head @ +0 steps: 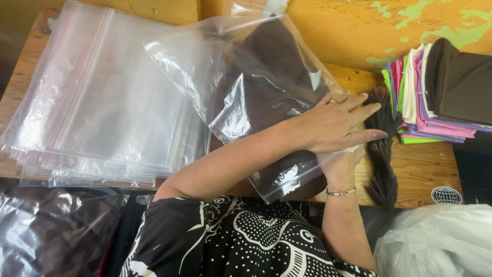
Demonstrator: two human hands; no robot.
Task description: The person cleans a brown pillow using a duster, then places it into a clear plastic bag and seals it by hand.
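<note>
At the middle of the wooden table (425,169) we have a clear plastic bag (246,87) with a dark brown cloth (266,77) inside it, lying at a slant, its lower end at the table's near edge. Our left hand (335,125) reaches across and presses flat on the bag's right side, fingers spread out straight, gripping nothing. Our right hand (341,164) sits right under it, below the bag's edge, a thin bracelet at the wrist; whether its fingers pinch the plastic we cannot tell, they are hidden. Just beyond the fingertips, a dark fringe (382,149) trails toward the table's near edge. Left of the bag lies a stack of empty clear bags (97,102). Far right, a pile of folded cloths (435,92) in green, pink, purple and brown.
</note>
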